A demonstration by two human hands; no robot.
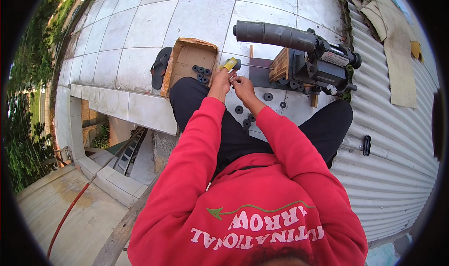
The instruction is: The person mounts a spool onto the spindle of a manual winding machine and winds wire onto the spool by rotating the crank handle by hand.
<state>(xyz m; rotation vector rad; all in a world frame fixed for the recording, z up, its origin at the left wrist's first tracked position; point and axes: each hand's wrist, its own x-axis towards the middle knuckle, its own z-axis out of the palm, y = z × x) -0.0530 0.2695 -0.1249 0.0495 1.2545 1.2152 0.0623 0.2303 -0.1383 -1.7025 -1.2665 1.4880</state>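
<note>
My left hand is closed round a yellow piece with a dark grey, round end. From that end a thin metal rod runs right to the wooden block on a black machine. Close beside it, my right hand has its fingers pinched together at a small pale thing, too small to name. Several black rubber rings lie on the tiles between my legs. More rubber rings sit in an open cardboard box, left of my left hand.
A black sandal lies left of the box. Beyond a tiled ledge on the left is a drop with a ladder. Corrugated roofing stretches along the right, with a dark clip-like piece and a beige cloth on it.
</note>
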